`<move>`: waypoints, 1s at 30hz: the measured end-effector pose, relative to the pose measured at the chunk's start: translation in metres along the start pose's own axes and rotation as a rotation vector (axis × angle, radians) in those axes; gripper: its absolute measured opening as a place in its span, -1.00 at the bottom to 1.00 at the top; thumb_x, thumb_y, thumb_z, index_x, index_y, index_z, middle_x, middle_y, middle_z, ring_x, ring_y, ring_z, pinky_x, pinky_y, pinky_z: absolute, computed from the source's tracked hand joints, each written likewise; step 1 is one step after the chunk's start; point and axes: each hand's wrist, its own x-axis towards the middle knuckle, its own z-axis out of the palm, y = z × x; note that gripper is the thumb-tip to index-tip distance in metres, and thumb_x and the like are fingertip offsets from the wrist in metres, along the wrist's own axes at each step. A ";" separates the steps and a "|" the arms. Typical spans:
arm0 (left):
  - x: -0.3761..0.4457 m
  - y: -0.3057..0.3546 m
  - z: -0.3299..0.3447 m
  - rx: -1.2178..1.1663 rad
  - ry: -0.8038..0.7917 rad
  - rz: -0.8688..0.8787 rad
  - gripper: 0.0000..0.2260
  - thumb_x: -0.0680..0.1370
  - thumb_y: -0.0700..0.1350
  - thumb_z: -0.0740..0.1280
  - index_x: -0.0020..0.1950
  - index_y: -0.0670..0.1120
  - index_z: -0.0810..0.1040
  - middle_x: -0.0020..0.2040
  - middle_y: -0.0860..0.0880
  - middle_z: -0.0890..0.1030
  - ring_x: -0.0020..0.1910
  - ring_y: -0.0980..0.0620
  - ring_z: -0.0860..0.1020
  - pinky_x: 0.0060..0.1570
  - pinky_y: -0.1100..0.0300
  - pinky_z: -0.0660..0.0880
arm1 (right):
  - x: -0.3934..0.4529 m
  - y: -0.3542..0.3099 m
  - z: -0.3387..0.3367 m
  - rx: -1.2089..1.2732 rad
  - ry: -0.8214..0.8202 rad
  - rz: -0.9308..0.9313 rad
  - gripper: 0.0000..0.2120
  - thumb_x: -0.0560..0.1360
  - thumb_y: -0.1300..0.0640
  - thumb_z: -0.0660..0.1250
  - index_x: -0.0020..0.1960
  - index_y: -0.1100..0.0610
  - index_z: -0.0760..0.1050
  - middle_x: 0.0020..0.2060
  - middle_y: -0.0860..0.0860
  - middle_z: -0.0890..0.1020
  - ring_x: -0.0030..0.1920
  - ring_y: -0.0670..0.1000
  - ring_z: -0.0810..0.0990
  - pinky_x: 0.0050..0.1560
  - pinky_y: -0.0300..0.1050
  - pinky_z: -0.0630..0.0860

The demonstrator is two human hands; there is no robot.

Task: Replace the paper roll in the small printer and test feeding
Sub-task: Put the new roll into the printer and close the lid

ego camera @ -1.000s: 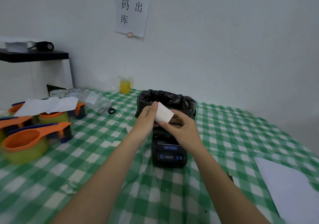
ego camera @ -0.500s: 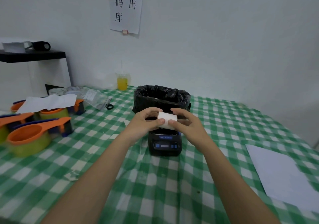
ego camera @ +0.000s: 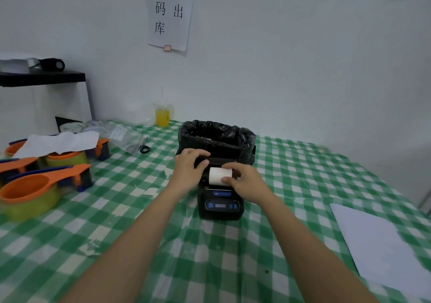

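Observation:
A small black printer [ego camera: 220, 206] with blue buttons stands on the green checked tablecloth, its paper bay open at the top. A white paper roll [ego camera: 218, 175] sits low in that bay. My right hand [ego camera: 247, 183] pinches the roll's right end between thumb and fingers. My left hand [ego camera: 189, 170] rests on the printer's upper left, fingers curled over the raised black lid behind the roll. How deep the roll sits is partly hidden by my fingers.
A bin lined with a black bag [ego camera: 217, 137] stands right behind the printer. Orange tape dispensers [ego camera: 35, 186] and crumpled paper [ego camera: 58, 142] crowd the left. A yellow drink cup [ego camera: 162, 114] is by the wall. A white sheet [ego camera: 382, 249] lies at the right edge.
Both hands came down from holding the roll in the air above the printer. The roll now sits in the open bay, and my left hand has shifted from the roll to the lid.

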 end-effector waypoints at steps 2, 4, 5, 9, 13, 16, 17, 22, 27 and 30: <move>0.003 -0.002 0.002 0.005 -0.031 -0.004 -0.81 0.52 -0.09 0.31 0.12 0.05 0.58 0.19 -0.09 0.53 0.20 -0.13 0.45 0.27 -0.06 0.39 | 0.002 0.002 0.005 -0.040 -0.030 -0.009 -0.62 0.46 0.08 0.37 0.27 0.02 0.49 0.22 -0.02 0.58 0.20 0.02 0.52 0.16 -0.14 0.42; 0.003 -0.002 0.004 -0.004 -0.043 0.002 -0.81 0.52 -0.10 0.32 0.12 0.04 0.58 0.18 -0.08 0.53 0.21 -0.12 0.44 0.29 -0.05 0.37 | 0.003 0.004 0.008 -0.076 -0.053 0.001 -0.62 0.46 0.07 0.38 0.27 0.02 0.49 0.22 -0.02 0.58 0.21 0.03 0.52 0.21 -0.08 0.43; 0.003 -0.002 0.006 -0.004 -0.042 0.005 -0.81 0.52 -0.10 0.32 0.11 0.03 0.58 0.18 -0.08 0.52 0.22 -0.12 0.44 0.30 -0.05 0.36 | 0.003 0.005 0.009 -0.097 -0.060 0.010 -0.62 0.46 0.06 0.38 0.26 0.01 0.49 0.21 -0.02 0.59 0.21 0.03 0.52 0.23 -0.05 0.43; 0.001 -0.007 0.013 0.008 -0.046 -0.013 -0.82 0.52 -0.09 0.32 0.11 0.06 0.57 0.15 -0.08 0.49 0.22 -0.12 0.39 0.28 0.04 0.34 | 0.008 0.008 0.010 -0.147 -0.083 0.045 -0.66 0.44 0.02 0.40 0.21 -0.02 0.54 0.18 -0.05 0.62 0.19 0.00 0.53 0.27 -0.02 0.40; 0.002 -0.012 0.017 0.009 -0.045 -0.016 -0.82 0.53 -0.12 0.29 0.09 0.06 0.58 0.13 -0.08 0.50 0.23 -0.15 0.40 0.26 -0.02 0.38 | 0.016 0.008 0.007 -0.037 -0.161 0.103 -0.68 0.41 0.12 0.44 0.17 0.06 0.59 0.14 -0.01 0.64 0.15 0.00 0.56 0.21 -0.08 0.47; 0.000 -0.013 0.019 0.005 -0.045 -0.025 -0.81 0.53 -0.13 0.29 0.11 0.05 0.57 0.14 -0.07 0.48 0.25 -0.14 0.38 0.27 0.03 0.36 | 0.020 0.007 0.005 0.001 -0.203 0.142 -0.68 0.40 0.16 0.45 0.16 0.10 0.60 0.12 0.03 0.65 0.08 -0.04 0.57 0.14 -0.16 0.46; -0.001 -0.013 0.019 0.009 -0.044 -0.025 -0.80 0.53 -0.13 0.29 0.13 0.04 0.56 0.15 -0.07 0.47 0.26 -0.13 0.37 0.28 0.05 0.35 | 0.021 0.007 0.005 0.012 -0.210 0.151 -0.68 0.40 0.17 0.45 0.16 0.11 0.60 0.13 0.03 0.65 0.07 -0.05 0.57 0.14 -0.18 0.45; 0.001 -0.015 0.021 0.050 -0.076 0.030 -0.68 0.54 -0.16 0.28 0.29 -0.02 0.48 0.28 -0.06 0.44 0.33 -0.11 0.35 0.32 0.13 0.28 | 0.023 0.005 0.005 -0.028 -0.224 0.171 -0.64 0.39 0.16 0.46 0.19 0.14 0.58 0.16 0.05 0.64 0.14 0.00 0.58 0.19 -0.15 0.46; 0.003 -0.013 0.021 0.046 -0.096 0.038 -0.66 0.54 -0.17 0.28 0.32 -0.08 0.47 0.30 -0.07 0.44 0.32 -0.10 0.38 0.35 0.01 0.34 | 0.021 0.003 0.009 -0.160 -0.147 0.088 -0.65 0.38 0.14 0.47 0.16 0.14 0.60 0.12 0.05 0.67 0.14 0.01 0.59 0.19 -0.16 0.48; 0.003 -0.014 0.020 0.036 -0.110 0.035 -0.66 0.55 -0.17 0.27 0.33 -0.08 0.46 0.32 -0.06 0.42 0.32 -0.07 0.37 0.36 0.03 0.33 | 0.016 0.004 0.010 -0.250 -0.075 -0.010 -0.73 0.37 0.13 0.47 0.07 0.10 0.64 0.04 0.02 0.70 0.06 0.00 0.62 0.13 -0.12 0.52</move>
